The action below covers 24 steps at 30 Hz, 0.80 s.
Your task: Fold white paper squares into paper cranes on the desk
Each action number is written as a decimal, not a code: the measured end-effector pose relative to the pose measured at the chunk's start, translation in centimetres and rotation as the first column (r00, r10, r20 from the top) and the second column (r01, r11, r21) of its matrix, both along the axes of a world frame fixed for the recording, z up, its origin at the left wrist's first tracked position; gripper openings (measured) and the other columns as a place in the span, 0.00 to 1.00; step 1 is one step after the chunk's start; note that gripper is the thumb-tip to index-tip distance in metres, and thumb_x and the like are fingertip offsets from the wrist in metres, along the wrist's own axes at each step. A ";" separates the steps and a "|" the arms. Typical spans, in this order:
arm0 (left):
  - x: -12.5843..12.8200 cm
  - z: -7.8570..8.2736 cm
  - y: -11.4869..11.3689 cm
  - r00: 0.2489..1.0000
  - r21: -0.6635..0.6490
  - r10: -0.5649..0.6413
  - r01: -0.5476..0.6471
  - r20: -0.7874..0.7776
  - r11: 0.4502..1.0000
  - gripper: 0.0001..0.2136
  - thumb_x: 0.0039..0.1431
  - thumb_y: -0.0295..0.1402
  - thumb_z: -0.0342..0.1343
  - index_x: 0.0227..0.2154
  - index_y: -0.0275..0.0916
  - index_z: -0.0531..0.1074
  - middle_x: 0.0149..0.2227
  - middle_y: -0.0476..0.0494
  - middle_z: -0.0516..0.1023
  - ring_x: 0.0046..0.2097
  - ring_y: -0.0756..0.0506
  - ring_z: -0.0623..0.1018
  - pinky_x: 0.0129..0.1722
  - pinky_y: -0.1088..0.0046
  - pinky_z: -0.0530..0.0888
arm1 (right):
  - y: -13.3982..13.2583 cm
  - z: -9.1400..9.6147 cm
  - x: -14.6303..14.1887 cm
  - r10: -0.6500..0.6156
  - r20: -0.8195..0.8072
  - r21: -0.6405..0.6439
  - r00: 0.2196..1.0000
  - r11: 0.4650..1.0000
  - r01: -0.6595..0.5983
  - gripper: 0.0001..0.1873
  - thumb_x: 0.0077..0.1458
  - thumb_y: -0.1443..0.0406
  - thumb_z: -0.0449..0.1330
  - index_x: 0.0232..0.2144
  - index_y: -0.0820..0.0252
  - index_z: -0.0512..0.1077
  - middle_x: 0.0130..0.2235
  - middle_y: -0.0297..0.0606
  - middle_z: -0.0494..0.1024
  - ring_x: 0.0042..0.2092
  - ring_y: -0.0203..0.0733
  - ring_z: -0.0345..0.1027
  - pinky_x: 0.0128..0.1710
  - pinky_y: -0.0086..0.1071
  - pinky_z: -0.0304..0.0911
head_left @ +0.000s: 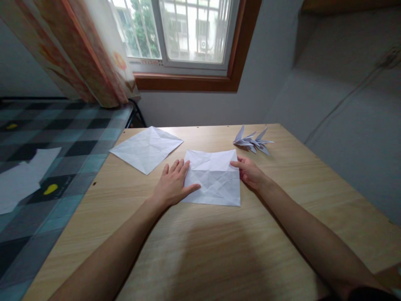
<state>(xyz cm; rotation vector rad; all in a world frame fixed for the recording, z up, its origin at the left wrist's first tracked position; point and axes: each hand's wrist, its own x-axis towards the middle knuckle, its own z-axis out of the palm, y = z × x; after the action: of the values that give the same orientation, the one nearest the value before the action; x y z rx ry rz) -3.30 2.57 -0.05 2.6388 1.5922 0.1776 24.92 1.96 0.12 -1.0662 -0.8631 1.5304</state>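
Note:
A creased white paper square point(216, 177) lies flat on the wooden table point(219, 251) in front of me. My left hand point(173, 184) rests flat on the table at the paper's left edge, fingers stretched out and the thumb lying on the sheet. My right hand point(249, 171) is at the paper's right edge, fingers curled, with the thumb and forefinger pinching the upper right corner of the sheet.
A second creased white sheet point(146, 148) lies at the back left of the table. Folded paper cranes point(252, 142) sit at the back right. A bed with a checked cover point(46, 159) and loose paper stands on the left. Walls and a window close the back and right.

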 end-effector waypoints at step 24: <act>-2.0 0.3 1.1 0.836 0.137 -0.215 0.168 0.504 0.976 0.47 0.55 0.46 0.61 0.71 0.36 0.42 0.70 0.27 0.55 0.70 0.34 0.59 0.67 0.53 0.60 | -2.0 0.2 1.6 -0.214 0.575 0.605 0.789 0.761 -0.234 0.11 0.50 0.56 0.68 0.24 0.55 0.77 0.39 0.42 0.84 0.46 0.51 0.78 0.63 0.55 0.55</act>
<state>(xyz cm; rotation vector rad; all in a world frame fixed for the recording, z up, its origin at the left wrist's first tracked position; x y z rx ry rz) -5.28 3.67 0.25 2.4812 1.1553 0.8812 26.48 -0.02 0.28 -1.0142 -1.7186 0.7191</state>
